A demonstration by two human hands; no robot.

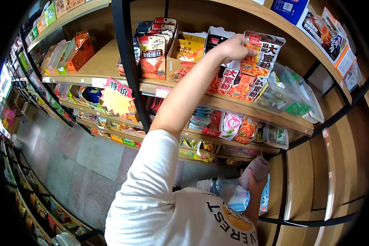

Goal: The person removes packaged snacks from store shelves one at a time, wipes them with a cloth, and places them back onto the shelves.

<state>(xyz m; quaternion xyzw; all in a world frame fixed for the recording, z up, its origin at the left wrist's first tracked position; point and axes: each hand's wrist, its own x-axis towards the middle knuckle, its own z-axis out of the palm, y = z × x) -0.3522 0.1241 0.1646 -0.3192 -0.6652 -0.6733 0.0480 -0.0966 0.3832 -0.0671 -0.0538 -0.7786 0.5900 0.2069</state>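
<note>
My left hand (235,50) reaches across the upper shelf, fingers closed on the left edge of a red, white and black packet of wide noodles (256,57). That packet stands upright, above similar noodle packets (244,85) in a display box. Lower right, my right hand (256,182) is wrapped around a bunched grey cloth (255,169), in front of the lower shelves. Part of the right forearm is hidden behind my white shirt.
Snack pouches (153,53) and a yellow pouch box (189,46) stand left of my forearm. A clear plastic bin (281,92) sits at the right. A black shelf post (129,61) and a starburst price sign (118,98) are to the left. Clear plastic containers (223,187) lie below.
</note>
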